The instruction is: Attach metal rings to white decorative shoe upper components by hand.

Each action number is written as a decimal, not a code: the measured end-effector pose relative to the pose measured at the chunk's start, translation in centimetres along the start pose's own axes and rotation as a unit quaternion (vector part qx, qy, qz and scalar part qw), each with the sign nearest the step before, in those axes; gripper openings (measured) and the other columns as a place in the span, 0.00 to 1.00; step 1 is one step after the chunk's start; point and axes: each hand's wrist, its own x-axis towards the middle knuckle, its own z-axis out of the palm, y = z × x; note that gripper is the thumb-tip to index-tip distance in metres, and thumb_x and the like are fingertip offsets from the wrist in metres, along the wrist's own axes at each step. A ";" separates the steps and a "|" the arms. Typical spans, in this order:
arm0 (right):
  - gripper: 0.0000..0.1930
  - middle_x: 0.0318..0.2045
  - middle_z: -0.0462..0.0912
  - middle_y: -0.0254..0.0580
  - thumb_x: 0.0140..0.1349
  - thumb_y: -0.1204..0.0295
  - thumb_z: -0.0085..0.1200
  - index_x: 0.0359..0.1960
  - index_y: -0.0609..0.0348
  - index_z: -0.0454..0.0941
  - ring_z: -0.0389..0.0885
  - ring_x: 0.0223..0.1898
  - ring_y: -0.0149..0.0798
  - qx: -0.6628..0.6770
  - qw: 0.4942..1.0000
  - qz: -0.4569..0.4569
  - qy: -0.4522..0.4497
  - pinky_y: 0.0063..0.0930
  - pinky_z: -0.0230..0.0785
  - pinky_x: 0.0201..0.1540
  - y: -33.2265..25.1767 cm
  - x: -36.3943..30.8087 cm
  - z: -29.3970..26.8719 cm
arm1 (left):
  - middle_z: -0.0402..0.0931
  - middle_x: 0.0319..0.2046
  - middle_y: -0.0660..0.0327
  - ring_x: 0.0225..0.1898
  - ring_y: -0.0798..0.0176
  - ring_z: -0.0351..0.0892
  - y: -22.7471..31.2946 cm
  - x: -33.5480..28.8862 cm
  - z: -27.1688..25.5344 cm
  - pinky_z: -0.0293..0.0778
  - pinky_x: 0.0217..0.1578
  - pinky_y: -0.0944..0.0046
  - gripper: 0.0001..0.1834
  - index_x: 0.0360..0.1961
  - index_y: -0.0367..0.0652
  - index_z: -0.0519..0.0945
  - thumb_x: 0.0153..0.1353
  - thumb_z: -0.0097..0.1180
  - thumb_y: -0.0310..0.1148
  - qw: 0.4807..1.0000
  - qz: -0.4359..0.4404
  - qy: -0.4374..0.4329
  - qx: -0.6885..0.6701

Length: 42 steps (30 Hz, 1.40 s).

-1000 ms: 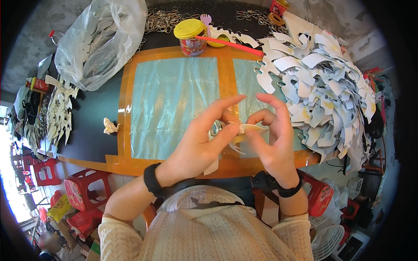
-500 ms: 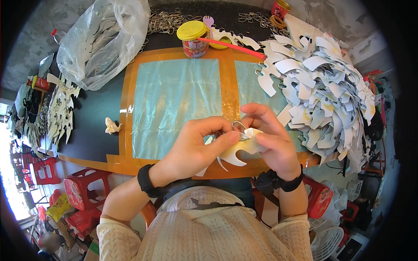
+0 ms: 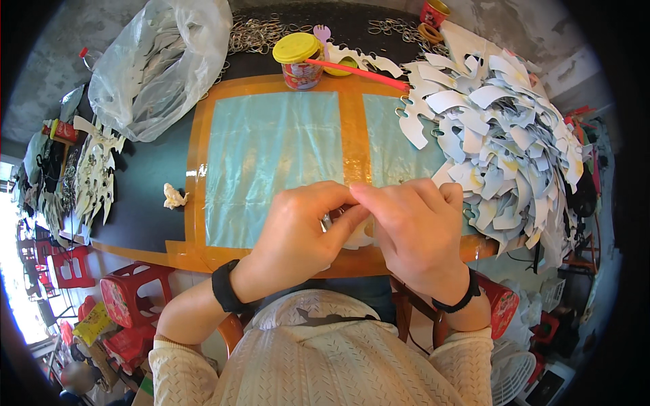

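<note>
Over the table's near edge, both hands meet around a white cut-out piece (image 3: 361, 237) with curved edges. My left hand (image 3: 292, 229) is closed, thumb and fingers pinching the piece. My right hand (image 3: 421, 229) is closed too, knuckles up, its fingertips pressed against the left fingertips at the top of the piece. The fingers cover most of it, and the metal ring that showed on it earlier is hidden. Below the hands lies a blue-green sheet (image 3: 271, 149) taped down with orange-brown tape (image 3: 355, 142).
At the right rises a large heap of white cut-out pieces (image 3: 504, 149). Farther back are a yellow-lidded tub (image 3: 298, 59), a red stick (image 3: 359, 72) and loose metal rings (image 3: 257, 34). A clear plastic bag (image 3: 159, 71) and a crumpled whitish lump (image 3: 174, 196) lie left.
My right hand has turned over and closed in toward the left, from raised, spread fingers to a pinch. The ring and most of the white piece have gone out of sight behind the fingers.
</note>
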 end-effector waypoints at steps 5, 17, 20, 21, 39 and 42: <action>0.26 0.29 0.77 0.24 0.45 0.82 0.56 0.50 0.51 0.74 0.71 0.26 0.27 0.093 0.994 0.044 0.024 0.28 0.49 0.32 0.2 0.0 0.3 | 0.80 0.28 0.55 0.23 0.63 0.75 -0.3 0.0 0.2 0.69 0.26 0.67 0.06 0.35 0.37 0.81 0.56 0.59 0.26 0.999 0.029 -0.004 0.037; 0.32 0.27 0.79 0.25 0.46 0.82 0.62 0.56 0.54 0.68 0.77 0.27 0.26 0.302 0.941 0.153 0.007 0.26 0.52 0.35 0.8 -1.2 0.3 | 0.77 0.31 0.58 0.28 0.66 0.72 -0.8 -0.3 0.5 0.68 0.31 0.68 0.06 0.35 0.35 0.78 0.59 0.56 0.27 0.997 -0.014 -0.037 -0.070; 0.32 0.26 0.79 0.25 0.48 0.81 0.63 0.57 0.54 0.67 0.76 0.27 0.26 0.287 0.946 0.151 0.004 0.25 0.51 0.35 0.9 -1.2 0.2 | 0.75 0.30 0.56 0.28 0.63 0.72 -0.5 -0.1 0.5 0.68 0.31 0.66 0.06 0.33 0.35 0.78 0.60 0.55 0.27 0.997 -0.015 -0.043 -0.058; 0.32 0.26 0.78 0.25 0.48 0.80 0.63 0.57 0.54 0.68 0.76 0.25 0.26 0.271 0.951 0.147 0.008 0.25 0.51 0.34 0.9 -1.1 0.1 | 0.75 0.30 0.56 0.28 0.63 0.72 -0.5 -0.1 0.5 0.68 0.31 0.66 0.06 0.33 0.35 0.78 0.60 0.55 0.27 0.997 -0.015 -0.042 -0.058; 0.31 0.31 0.78 0.33 0.47 0.81 0.65 0.55 0.57 0.68 0.76 0.26 0.30 0.398 0.894 0.204 0.030 0.24 0.60 0.39 0.5 -1.9 1.1 | 0.75 0.27 0.61 0.27 0.69 0.70 -0.3 0.0 0.5 0.68 0.32 0.69 0.06 0.34 0.35 0.79 0.58 0.58 0.27 0.992 -0.054 -0.023 -0.108; 0.31 0.29 0.79 0.34 0.47 0.80 0.65 0.55 0.57 0.68 0.77 0.27 0.32 0.457 0.854 0.244 0.038 0.26 0.62 0.41 0.4 -1.4 0.5 | 0.75 0.26 0.59 0.27 0.67 0.71 0.1 -0.1 0.5 0.68 0.31 0.68 0.05 0.32 0.35 0.79 0.57 0.58 0.27 0.998 -0.012 -0.017 -0.062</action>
